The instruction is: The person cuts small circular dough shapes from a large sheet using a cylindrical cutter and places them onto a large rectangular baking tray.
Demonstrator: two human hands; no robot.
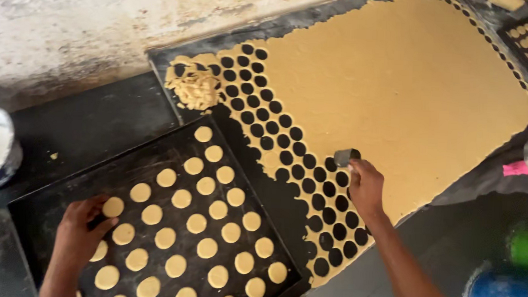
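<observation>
Round metal cutter (346,156), pinched in your right hand (365,185), rests on the rolled dough sheet (399,89) at the edge of the punched holes; uncut dough lies up and right of it. Your left hand (82,232), fingers spread, lies on the black tray (57,186) touching a dough round (113,207).

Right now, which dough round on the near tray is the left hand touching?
The left hand touches the round at the upper-left end of the near tray, under its fingertips; the other rounds lie untouched.
</observation>
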